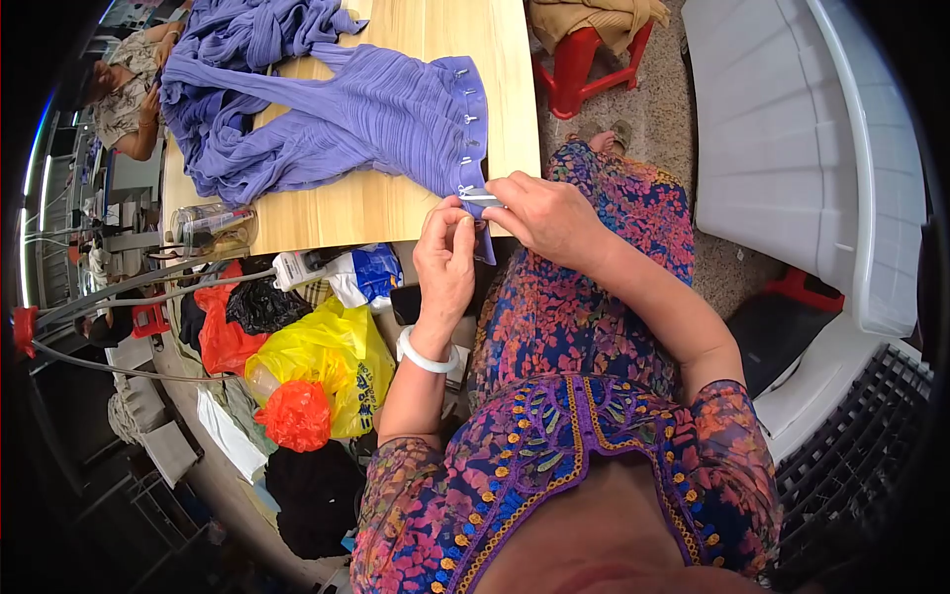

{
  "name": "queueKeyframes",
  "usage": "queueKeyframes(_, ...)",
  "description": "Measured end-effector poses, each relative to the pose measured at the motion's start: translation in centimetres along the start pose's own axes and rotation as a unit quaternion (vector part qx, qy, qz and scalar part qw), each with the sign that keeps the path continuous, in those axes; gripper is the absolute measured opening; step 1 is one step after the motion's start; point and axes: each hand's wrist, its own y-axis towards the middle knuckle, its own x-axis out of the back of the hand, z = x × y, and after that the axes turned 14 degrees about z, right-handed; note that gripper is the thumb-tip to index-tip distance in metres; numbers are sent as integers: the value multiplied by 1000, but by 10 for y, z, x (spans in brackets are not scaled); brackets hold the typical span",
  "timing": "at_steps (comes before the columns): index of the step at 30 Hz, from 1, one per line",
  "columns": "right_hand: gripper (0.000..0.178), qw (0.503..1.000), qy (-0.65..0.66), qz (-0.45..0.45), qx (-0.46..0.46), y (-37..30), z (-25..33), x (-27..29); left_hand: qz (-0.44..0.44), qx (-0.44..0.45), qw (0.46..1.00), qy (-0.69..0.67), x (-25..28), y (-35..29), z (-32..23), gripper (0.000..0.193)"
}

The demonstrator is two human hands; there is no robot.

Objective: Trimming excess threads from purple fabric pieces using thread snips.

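A purple pleated garment [386,119] lies spread over the pale wooden table, its plain band [473,109] along the right end. Several small white and metallic pieces, too small to name, sit in a row on that band. My left hand [445,259] is closed in a pinch on the band's near corner, which hangs past the table's front edge. Between the fingers of my right hand [544,213] is a small silvery-grey tool that looks like thread snips [479,198]. Its tip lies against the band beside one white piece, close to my left fingertips.
A clear jar [213,228] lies at the table's near left edge [336,230]. Below are a yellow plastic bag [332,356], a red bag [297,416] and cables. A red stool [584,74] bearing brown cloth stands far right of the table. Another person [129,89] sits at far left.
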Motion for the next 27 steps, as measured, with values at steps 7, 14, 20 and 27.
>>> queueKeyframes(7, 19, 999, -26, -32, 23, 4, 1, -2, 6, -16, 1000, 21, 1, 1, 2, 7)
queueKeyframes(14, 18, 999, -16, -36, 30, 4, 1, -3, 15, -20, 999, 28, 3, 0, 1, 7)
queueKeyframes(20, 18, 998, 58, -10, -14, 0, -4, 1, 2, 43, 986, -160, 9, -1, 0, 7)
queueKeyframes(27, 19, 996, 9, 83, 32, 0, -3, 14, 11, 82, 952, -294, 12, -2, 2, 14)
